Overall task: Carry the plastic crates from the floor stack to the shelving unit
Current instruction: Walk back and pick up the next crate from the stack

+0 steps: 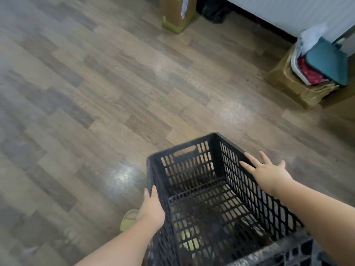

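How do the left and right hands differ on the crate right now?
The left hand grips the black crate at its left wall with fingers curled over the rim; the right hand lies flat with fingers straight and spread on the right rim. The left hand sits nearer the camera, the right farther forward. Both touch the crate's top edge.

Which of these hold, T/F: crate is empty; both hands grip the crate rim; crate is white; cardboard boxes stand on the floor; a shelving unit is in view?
1. The black crate is empty: true, only its mesh floor shows.
2. Both hands grip the rim: false. The left hand holds the left wall; the right hand lies with fingers spread on the right rim.
3. The crate is white: false, it is black.
4. Cardboard boxes stand on the wooden floor: true.
5. A shelving unit is in view: false, none shows.
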